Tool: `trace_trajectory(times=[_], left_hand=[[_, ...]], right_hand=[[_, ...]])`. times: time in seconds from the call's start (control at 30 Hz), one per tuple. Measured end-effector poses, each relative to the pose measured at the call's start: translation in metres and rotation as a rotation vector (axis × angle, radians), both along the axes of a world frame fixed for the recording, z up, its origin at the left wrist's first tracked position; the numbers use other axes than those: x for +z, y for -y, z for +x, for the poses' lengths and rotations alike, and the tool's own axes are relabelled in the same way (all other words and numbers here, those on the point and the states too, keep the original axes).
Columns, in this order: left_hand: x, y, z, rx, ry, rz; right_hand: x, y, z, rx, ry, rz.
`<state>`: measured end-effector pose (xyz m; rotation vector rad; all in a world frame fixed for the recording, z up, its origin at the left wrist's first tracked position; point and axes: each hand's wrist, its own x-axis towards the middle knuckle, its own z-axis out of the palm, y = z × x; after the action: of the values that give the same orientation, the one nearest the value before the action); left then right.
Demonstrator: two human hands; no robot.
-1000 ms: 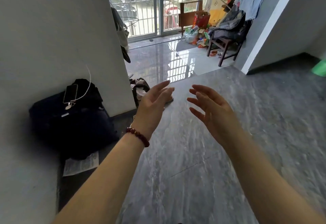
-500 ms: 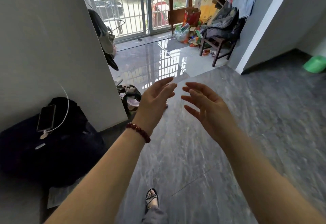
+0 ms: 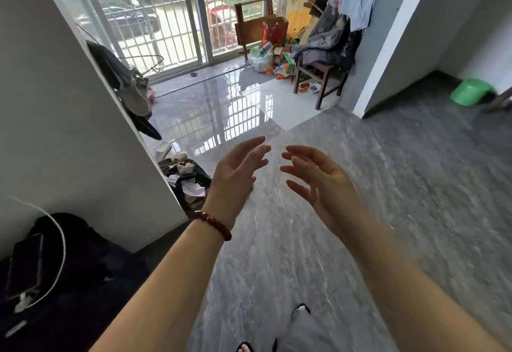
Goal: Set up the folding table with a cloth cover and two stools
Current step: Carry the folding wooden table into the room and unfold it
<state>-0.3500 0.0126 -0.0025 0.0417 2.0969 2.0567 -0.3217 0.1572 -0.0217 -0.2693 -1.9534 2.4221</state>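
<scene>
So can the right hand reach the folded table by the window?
Likely not yet: the right hand is open far short of the folded table; bare floor between them leaves the walk free.

Def someone's home, lived-in room imo: barred sliding glass door (image 3: 177,19) w/ cars parked outside, glossy grey tile floor (image 3: 415,185), wooden chair (image 3: 318,74) buried in clothes (image 3: 329,35), folded wooden table (image 3: 249,27) leaning by the door, phone (image 3: 25,265) lying on a dark bag (image 3: 83,282) by the wall.
</scene>
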Motion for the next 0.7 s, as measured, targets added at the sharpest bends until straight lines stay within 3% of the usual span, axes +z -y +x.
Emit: trace_trajectory(times=[0.53,0.7], left_hand=[[0.003,-0.165,-0.219,-0.074,-0.045,0.034],[0.001,-0.211,-0.266,-0.094,0.023,0.086]], right_hand=[[0.009,-0.159,-0.212,-0.078,-0.042,0.004],[0.008,-0.206,-0.256,-0.119,-0.018,-0.033]])
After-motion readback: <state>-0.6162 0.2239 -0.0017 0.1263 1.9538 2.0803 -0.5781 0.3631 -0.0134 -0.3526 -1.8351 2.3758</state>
